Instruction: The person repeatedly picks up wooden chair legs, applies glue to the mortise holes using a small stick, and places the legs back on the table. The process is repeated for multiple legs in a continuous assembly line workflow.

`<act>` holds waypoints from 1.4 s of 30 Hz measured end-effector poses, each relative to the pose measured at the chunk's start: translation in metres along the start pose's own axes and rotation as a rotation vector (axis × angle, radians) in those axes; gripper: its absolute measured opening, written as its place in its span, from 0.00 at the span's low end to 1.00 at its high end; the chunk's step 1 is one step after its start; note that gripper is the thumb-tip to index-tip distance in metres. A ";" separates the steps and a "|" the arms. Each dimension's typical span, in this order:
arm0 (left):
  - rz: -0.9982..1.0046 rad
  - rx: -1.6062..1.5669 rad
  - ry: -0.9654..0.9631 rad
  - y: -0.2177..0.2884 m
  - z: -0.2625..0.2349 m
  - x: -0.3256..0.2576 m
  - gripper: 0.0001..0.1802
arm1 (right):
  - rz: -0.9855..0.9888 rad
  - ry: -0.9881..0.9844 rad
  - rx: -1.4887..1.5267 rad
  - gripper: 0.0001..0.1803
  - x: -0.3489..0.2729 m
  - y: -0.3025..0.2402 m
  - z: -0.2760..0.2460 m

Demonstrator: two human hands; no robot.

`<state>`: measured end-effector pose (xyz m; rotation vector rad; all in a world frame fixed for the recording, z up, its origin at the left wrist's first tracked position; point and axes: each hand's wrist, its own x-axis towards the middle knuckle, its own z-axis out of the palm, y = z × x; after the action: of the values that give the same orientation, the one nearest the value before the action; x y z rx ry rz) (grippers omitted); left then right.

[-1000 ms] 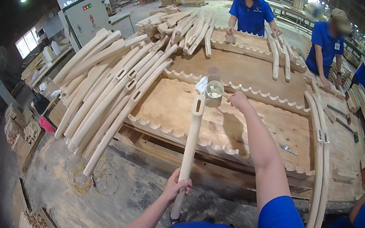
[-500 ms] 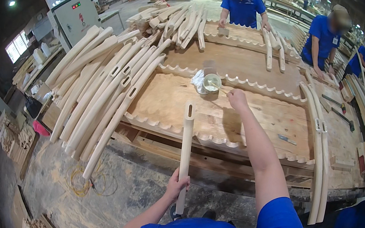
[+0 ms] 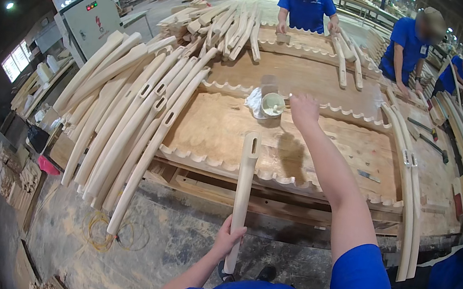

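My left hand (image 3: 227,239) is wrapped round the lower part of a pale wooden chair-leg-like piece (image 3: 244,186). The piece stands nearly upright in front of the bench's near edge, an oblong slot showing close to its top end. Just right of a cup of pale paste (image 3: 273,106), my right hand (image 3: 305,109) is closed in a pinch. The thin stick it was gripping half a second ago is mostly hidden now. Against the cup's left side lies a crumpled white cloth (image 3: 255,104).
Scalloped wooden rails (image 3: 335,111) cross the workbench (image 3: 209,131). Many similar slotted pieces (image 3: 125,120) are piled at left; two curved ones (image 3: 410,193) lie at right. Hammers (image 3: 434,149) and a flat blade (image 3: 368,176) rest rightward. Co-workers (image 3: 308,7) stand across the bench.
My right hand has risen away from me, beside the cup's rim, and the stick is less visible. The wooden piece in my left hand has shifted slightly right.
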<state>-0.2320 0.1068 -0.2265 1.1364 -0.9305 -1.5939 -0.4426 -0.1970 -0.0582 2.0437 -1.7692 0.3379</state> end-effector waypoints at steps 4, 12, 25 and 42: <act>-0.036 -0.017 -0.007 0.005 -0.001 -0.003 0.23 | -0.014 0.037 -0.005 0.08 0.009 -0.002 -0.013; -0.068 -0.065 0.007 0.013 0.010 -0.012 0.23 | -0.034 -0.123 -0.012 0.08 0.001 -0.010 -0.002; -0.101 -0.122 0.033 0.026 0.020 -0.020 0.18 | 0.162 -0.263 0.260 0.09 -0.003 0.010 -0.003; -0.104 -0.059 0.023 0.018 0.018 -0.018 0.19 | 0.052 -0.129 0.094 0.09 0.008 -0.003 -0.013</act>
<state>-0.2421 0.1201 -0.2003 1.1752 -0.8161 -1.6774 -0.4372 -0.1979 -0.0433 2.1305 -1.9197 0.3173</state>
